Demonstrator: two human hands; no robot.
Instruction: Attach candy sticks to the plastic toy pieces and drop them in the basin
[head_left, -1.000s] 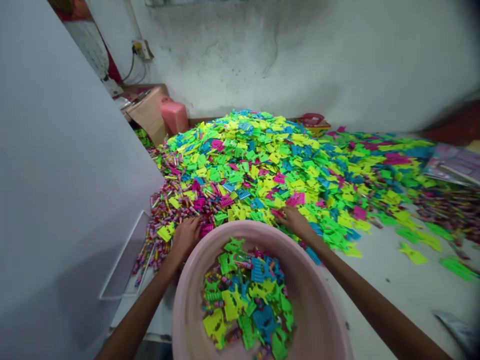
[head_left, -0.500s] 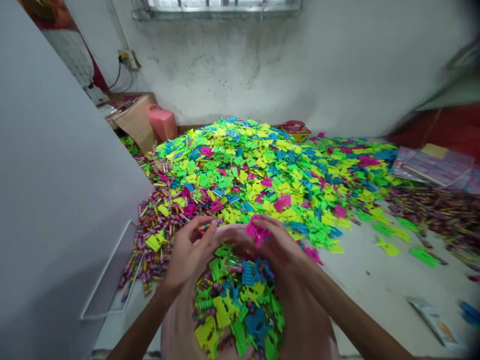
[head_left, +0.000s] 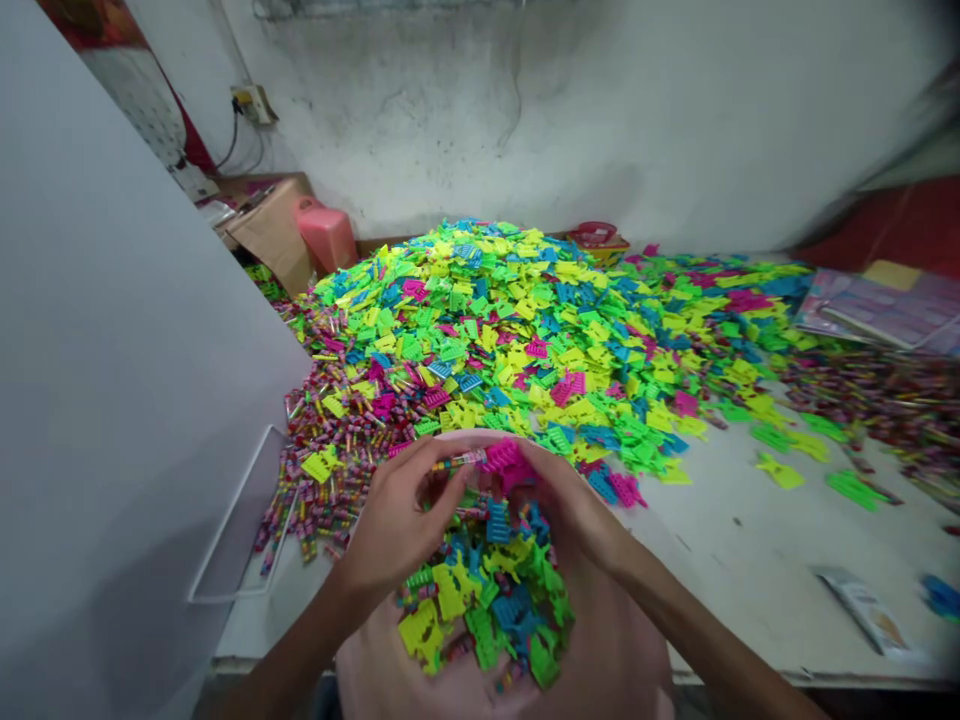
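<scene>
A pink plastic basin [head_left: 622,660] sits close below me, holding several green, yellow and blue comb-shaped plastic pieces [head_left: 480,590]. Above its far rim my left hand [head_left: 397,520] pinches a thin multicoloured stick [head_left: 459,461] between thumb and fingers. My right hand [head_left: 570,505] is closed on a pink plastic piece [head_left: 504,458], and the stick's tip meets that piece. Beyond both hands lies a big heap of green, yellow, blue and pink plastic pieces [head_left: 525,330], with many small multicoloured sticks [head_left: 330,470] spread along its left edge.
A grey cabinet side [head_left: 112,380] rises at the left, with a white wire frame [head_left: 232,530] at its foot. A cardboard box [head_left: 270,230] and pink stool [head_left: 326,235] stand at the back wall. Printed sheets [head_left: 885,310] and more sticks [head_left: 877,395] lie at the right.
One second ago both hands were reaching into the heap beyond the basin. They have come back over the rim, the left with a stick, the right with a pink piece, now brought together.
</scene>
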